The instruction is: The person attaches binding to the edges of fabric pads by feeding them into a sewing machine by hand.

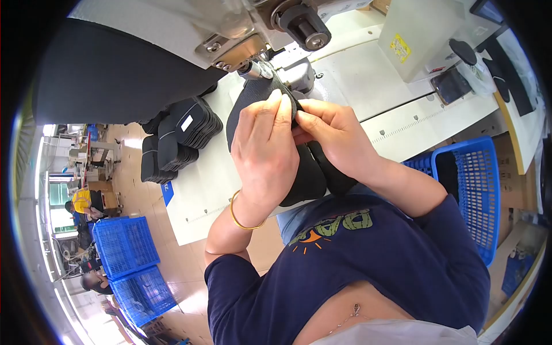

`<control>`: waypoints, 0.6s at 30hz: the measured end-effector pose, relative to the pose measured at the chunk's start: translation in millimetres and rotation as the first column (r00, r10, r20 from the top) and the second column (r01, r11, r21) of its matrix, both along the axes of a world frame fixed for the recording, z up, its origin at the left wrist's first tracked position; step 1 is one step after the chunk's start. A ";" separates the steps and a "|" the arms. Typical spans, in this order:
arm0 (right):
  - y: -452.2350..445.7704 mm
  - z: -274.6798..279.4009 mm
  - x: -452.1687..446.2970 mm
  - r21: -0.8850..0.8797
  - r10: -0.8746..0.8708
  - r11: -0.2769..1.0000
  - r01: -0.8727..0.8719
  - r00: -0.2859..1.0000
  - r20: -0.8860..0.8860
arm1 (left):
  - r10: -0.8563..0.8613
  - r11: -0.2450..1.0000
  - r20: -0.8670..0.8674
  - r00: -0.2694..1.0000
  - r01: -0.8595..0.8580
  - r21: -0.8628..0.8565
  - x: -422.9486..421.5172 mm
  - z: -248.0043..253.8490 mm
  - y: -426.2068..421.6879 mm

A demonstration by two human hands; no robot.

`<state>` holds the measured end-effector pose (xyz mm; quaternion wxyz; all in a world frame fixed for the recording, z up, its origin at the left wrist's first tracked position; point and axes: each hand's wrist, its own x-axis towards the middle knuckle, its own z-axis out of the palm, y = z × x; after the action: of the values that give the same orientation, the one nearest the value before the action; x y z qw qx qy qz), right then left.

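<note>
A black fabric piece (244, 106) lies under the head of a sewing machine (253, 63), on its white table (224, 172). My left hand (265, 138) rests on this fabric with its fingers together, pressing near the edge. Beside it, my right hand (330, 132) pinches the fabric's edge between thumb and fingers. The two hands nearly touch at the fingertips. More black fabric (307, 178) hangs below my hands at the table's front edge. Stacks of black pieces (192, 123), one with a white label, sit to the left.
A blue basket (474, 195) stands at the right below the table. On the table's right side are a phone (451, 86) and a translucent panel (417, 43). Blue crates (126, 247) stand on the floor at left, near two other people.
</note>
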<state>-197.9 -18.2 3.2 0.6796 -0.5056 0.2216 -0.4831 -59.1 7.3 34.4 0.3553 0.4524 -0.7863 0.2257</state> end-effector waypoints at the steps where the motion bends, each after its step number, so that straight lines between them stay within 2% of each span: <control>1: -0.9 0.9 0.6 0.018 0.003 1.000 -0.003 1.000 0.016 | 0.000 1.000 0.019 1.000 0.000 -0.018 0.4 -0.2 -2.3; 9: -8.5 2.3 12.4 0.112 -0.001 0.994 -0.014 0.991 0.133 | 0.029 0.999 0.029 0.999 -0.028 -0.034 5.2 1.8 -13.8; 18: -14.8 -5.5 23.4 0.092 -0.015 0.996 0.001 0.989 0.150 | -0.016 0.999 -0.050 0.999 0.014 -0.031 11.6 2.3 -20.1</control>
<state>-174.5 -33.0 -2.3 0.7148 -0.4352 0.1936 -0.5121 -47.5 -12.7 36.7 0.3836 0.4466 -0.7769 0.2233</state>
